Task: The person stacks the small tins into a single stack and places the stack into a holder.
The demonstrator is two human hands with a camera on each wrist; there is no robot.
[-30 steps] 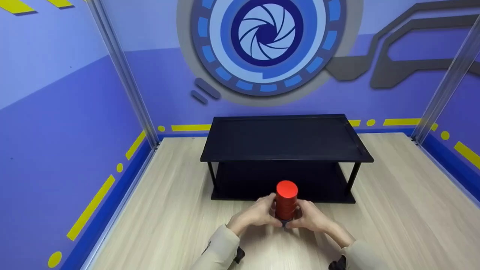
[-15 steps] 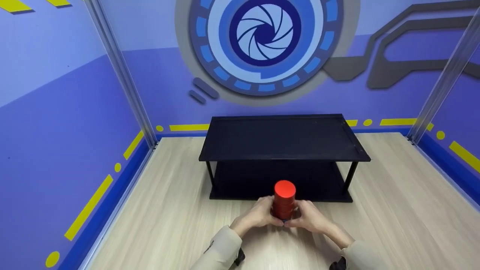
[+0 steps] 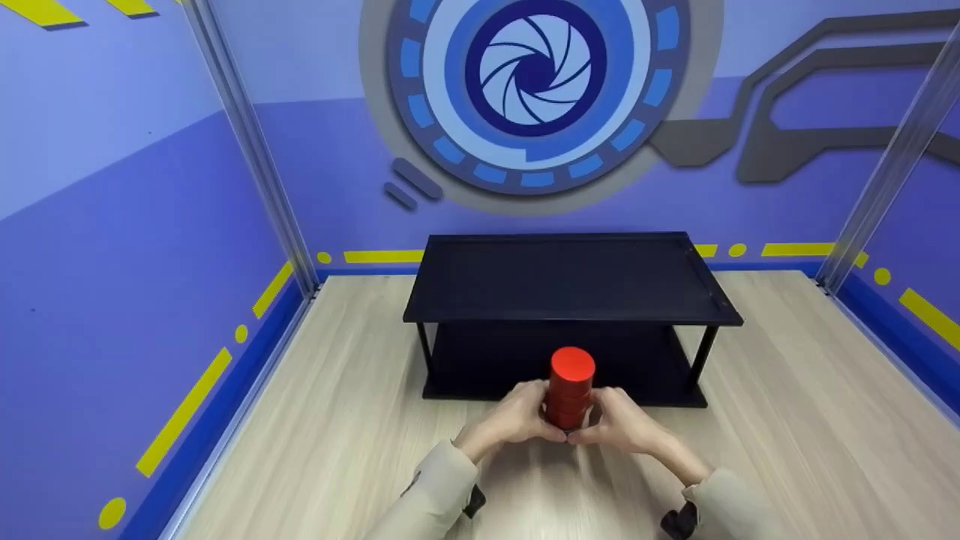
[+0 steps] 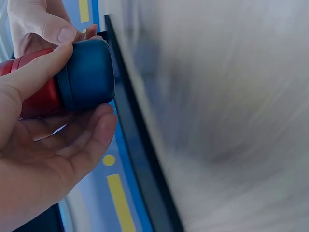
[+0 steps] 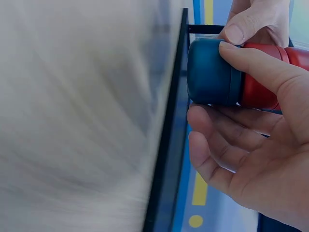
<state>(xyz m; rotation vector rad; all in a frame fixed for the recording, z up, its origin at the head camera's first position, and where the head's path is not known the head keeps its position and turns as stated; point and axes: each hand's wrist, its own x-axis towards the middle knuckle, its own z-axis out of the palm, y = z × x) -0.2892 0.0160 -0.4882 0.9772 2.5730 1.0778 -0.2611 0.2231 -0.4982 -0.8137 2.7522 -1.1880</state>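
Both hands hold an upright stack of small round tins between them. Red tins (image 3: 571, 386) make up its upper part, and a blue tin (image 4: 89, 75) with a rounded base forms the bottom. On the left side my left hand (image 3: 512, 416) grips the stack low down, its thumb lying across the red and blue tins in the left wrist view. My right hand (image 3: 624, 426) grips from the opposite side, thumb reaching onto the blue tin. The two thumb tips nearly meet at the front. Behind the stack stands a black two-tier shelf (image 3: 562, 277); the stack overlaps its lower tier in the head view.
The shelf's thin posts (image 3: 703, 356) hold up its top tier near the front corners. A light wooden table (image 3: 352, 450) lies below, with blue patterned panels (image 3: 322, 172) and metal corner rails (image 3: 251, 142) around it.
The stack has risen a little and shifted toward the shelf, carried by both hands. Its blue bottom, visible earlier in the head view, is now mostly hidden behind the thumbs.
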